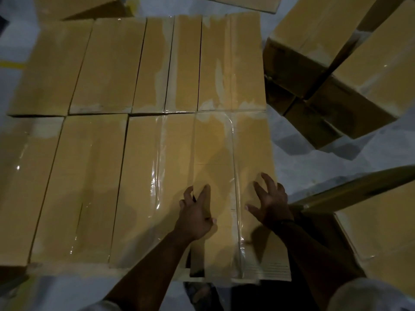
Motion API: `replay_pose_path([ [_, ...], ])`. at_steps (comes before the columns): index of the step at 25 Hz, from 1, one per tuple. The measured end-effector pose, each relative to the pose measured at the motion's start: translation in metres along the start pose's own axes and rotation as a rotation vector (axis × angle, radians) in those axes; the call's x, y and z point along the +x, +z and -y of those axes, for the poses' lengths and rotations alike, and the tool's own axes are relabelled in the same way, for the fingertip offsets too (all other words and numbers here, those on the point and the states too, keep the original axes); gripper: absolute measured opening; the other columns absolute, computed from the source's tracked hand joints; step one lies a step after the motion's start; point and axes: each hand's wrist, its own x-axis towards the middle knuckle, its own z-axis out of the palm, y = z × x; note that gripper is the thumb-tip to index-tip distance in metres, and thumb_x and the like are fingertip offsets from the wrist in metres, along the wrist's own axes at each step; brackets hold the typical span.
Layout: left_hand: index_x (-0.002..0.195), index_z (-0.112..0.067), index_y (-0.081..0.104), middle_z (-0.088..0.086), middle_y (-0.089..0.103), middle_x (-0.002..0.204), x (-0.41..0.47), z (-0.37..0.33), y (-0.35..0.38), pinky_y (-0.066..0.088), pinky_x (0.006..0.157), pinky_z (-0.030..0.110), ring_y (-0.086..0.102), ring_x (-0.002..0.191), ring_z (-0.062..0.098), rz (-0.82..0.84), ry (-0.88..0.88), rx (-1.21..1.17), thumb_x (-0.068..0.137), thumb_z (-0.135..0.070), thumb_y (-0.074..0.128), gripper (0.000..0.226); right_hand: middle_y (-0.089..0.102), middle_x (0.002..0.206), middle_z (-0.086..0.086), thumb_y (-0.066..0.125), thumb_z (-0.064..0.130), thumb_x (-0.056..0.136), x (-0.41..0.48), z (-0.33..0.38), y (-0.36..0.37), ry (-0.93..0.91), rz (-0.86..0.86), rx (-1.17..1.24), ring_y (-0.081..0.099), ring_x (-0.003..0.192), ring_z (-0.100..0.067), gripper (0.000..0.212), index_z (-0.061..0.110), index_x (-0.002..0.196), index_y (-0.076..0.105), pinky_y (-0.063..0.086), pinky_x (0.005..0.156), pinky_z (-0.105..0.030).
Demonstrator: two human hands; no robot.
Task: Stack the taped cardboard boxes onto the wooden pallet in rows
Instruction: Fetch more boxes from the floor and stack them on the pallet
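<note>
The head view looks down on taped cardboard boxes laid flat in two rows, a far row [112, 63] and a near row [89, 187], long sides touching and the rows butted end to end, so that the layer forms one level deck. The wooden pallet they presumably sit on is hidden beneath them. Both hands are on or over the end box [215, 153], the rightmost of the near row. The left hand [195, 212] lies open across the seam between this box and its neighbour, fingers spread, likely feeling whether the two tops sit flush. The right hand [271, 198] is near the box's outer long edge with fingers splayed and bent like a claw; whether it touches the cardboard cannot be told through the blur. Neither hand pinches anything. The box's near end seems to stick out slightly toward the person past its neighbours, so I judge this a squaring-up nudge, not a fresh lift. The box is plain tan cardboard, long and narrow, with clear tape [235, 176] running glossy down its centre seam and across the ends, wrinkled and puckered near the person. More loose boxes [336, 41] lie tumbled on the pale floor [314, 158] to the right, and another box [381, 232] sits close by the right arm, probably waiting for their turn.
</note>
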Motion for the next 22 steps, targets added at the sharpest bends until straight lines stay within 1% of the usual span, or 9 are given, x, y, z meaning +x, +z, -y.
replay_pose_path([
  [2, 0.162, -0.042, 0.002, 0.007, -0.005, 0.163, 0.010, 0.004, 0.001, 0.030, 0.117, 0.052, 0.014, 0.145, 0.046, 0.019, -0.007, -0.021, 0.086, -0.039, 0.078, 0.107, 0.024, 0.163, -0.016, 0.084, 0.044, 0.076, 0.008, -0.003, 0.008, -0.001, 0.025, -0.033, 0.038, 0.133, -0.052, 0.081, 0.014, 0.145, 0.052, 0.047, 0.100, -0.062],
  [4, 0.162, -0.041, 0.000, 0.009, -0.004, 0.165, 0.017, 0.009, 0.003, 0.031, 0.117, 0.050, 0.015, 0.145, 0.044, 0.067, 0.001, 0.012, 0.089, -0.040, 0.075, 0.105, 0.011, 0.167, -0.015, 0.079, 0.044, 0.083, 0.012, -0.007, 0.016, 0.002, 0.090, -0.078, 0.030, 0.139, -0.052, 0.083, 0.017, 0.152, 0.042, 0.045, 0.105, -0.061],
  [7, 0.164, -0.035, 0.005, 0.011, -0.013, 0.168, 0.018, 0.017, 0.009, 0.032, 0.117, 0.048, 0.012, 0.147, 0.043, 0.130, 0.032, 0.162, 0.092, -0.047, 0.069, 0.097, -0.010, 0.168, -0.010, 0.071, 0.046, 0.088, 0.017, -0.007, 0.028, 0.016, 0.205, -0.115, 0.016, 0.146, -0.051, 0.089, 0.023, 0.159, 0.023, 0.040, 0.112, -0.058],
  [9, 0.164, -0.033, 0.011, 0.009, -0.019, 0.168, 0.015, 0.022, 0.012, 0.034, 0.116, 0.048, 0.012, 0.147, 0.043, 0.131, 0.045, 0.257, 0.092, -0.052, 0.066, 0.093, -0.018, 0.166, -0.004, 0.071, 0.046, 0.089, 0.021, -0.003, 0.029, 0.081, 0.251, -0.059, 0.006, 0.148, -0.050, 0.091, 0.027, 0.159, 0.017, 0.034, 0.115, -0.059],
  [11, 0.164, -0.034, 0.011, 0.007, -0.022, 0.169, 0.007, 0.027, 0.017, 0.035, 0.115, 0.049, 0.014, 0.147, 0.043, 0.109, 0.058, 0.310, 0.091, -0.053, 0.065, 0.093, -0.024, 0.165, 0.000, 0.073, 0.045, 0.087, 0.020, 0.002, 0.028, 0.121, 0.282, -0.026, -0.004, 0.149, -0.050, 0.094, 0.031, 0.159, 0.014, 0.029, 0.116, -0.061],
  [13, 0.164, -0.035, 0.005, 0.006, -0.025, 0.168, -0.005, 0.031, 0.023, 0.036, 0.113, 0.049, 0.015, 0.146, 0.043, 0.118, 0.071, 0.360, 0.088, -0.052, 0.067, 0.099, -0.028, 0.164, 0.000, 0.076, 0.043, 0.085, 0.011, 0.006, 0.026, 0.140, 0.329, -0.033, -0.012, 0.149, -0.050, 0.098, 0.034, 0.159, 0.012, 0.027, 0.117, -0.064],
  [15, 0.164, -0.034, -0.001, 0.008, -0.029, 0.167, -0.022, 0.035, 0.031, 0.035, 0.114, 0.050, 0.012, 0.148, 0.045, 0.160, 0.083, 0.416, 0.086, -0.051, 0.070, 0.107, -0.027, 0.165, -0.002, 0.076, 0.044, 0.084, -0.004, 0.011, 0.027, 0.159, 0.365, -0.039, -0.016, 0.149, -0.051, 0.099, 0.034, 0.159, 0.012, 0.027, 0.116, -0.066],
  [18, 0.163, -0.032, -0.007, 0.008, -0.031, 0.166, -0.049, 0.043, 0.042, 0.034, 0.114, 0.051, 0.011, 0.148, 0.045, 0.178, 0.115, 0.462, 0.084, -0.052, 0.074, 0.115, -0.026, 0.165, -0.006, 0.075, 0.054, 0.082, -0.031, 0.021, 0.033, 0.145, 0.383, -0.094, -0.017, 0.148, -0.053, 0.104, 0.035, 0.160, 0.008, 0.028, 0.115, -0.067],
  [22, 0.163, -0.032, -0.009, 0.007, -0.029, 0.167, -0.074, 0.057, 0.061, 0.043, 0.108, 0.048, 0.016, 0.146, 0.041, 0.133, 0.129, 0.549, 0.078, -0.048, 0.084, 0.127, -0.032, 0.163, -0.004, 0.079, 0.059, 0.075, -0.071, 0.022, 0.054, 0.200, 0.446, -0.083, -0.022, 0.147, -0.050, 0.118, 0.040, 0.159, -0.002, 0.024, 0.114, -0.069],
])
